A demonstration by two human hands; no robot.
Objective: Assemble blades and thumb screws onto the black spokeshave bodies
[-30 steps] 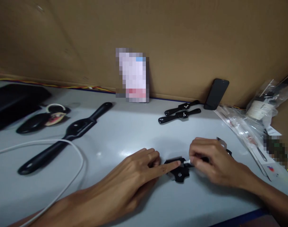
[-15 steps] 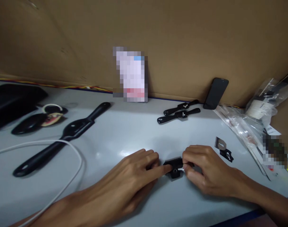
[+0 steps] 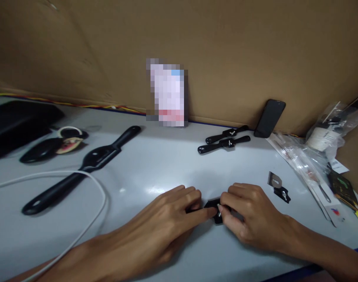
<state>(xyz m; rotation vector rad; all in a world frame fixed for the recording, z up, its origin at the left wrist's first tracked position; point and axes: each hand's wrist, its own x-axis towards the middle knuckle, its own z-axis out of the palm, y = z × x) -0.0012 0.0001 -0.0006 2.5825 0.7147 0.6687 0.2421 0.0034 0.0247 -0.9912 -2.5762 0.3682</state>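
Note:
My left hand [image 3: 173, 215] is closed around one side of a small black spokeshave [image 3: 211, 204], its index finger pressed on the middle part. Over that same middle, my right hand [image 3: 251, 213] pinches a small silver screw [image 3: 219, 214] between thumb and fingers. Whether the screw has entered a hole is hidden by the fingertips. To the right of my right hand lie a flat steel blade [image 3: 274, 180] with a slot and a small black cap [image 3: 282, 194] with a silver screw in it. Two more small spokeshaves [image 3: 229, 143] [image 3: 226, 133] lie farther back.
A large black spokeshave [image 3: 101, 156] lies at left, a white cable [image 3: 91, 180] crossing it. Behind are a black mouse [image 3: 42, 150] and a phone [image 3: 270, 118] leaning on cardboard [image 3: 226, 51]. Bagged tools [image 3: 302, 164] and a plastic-wrapped roll [image 3: 321, 137] sit at right.
My right fingertips have moved left with the silver screw, from beside the hole to over the spokeshave's middle. My left hand keeps its hold. The view has shifted slightly.

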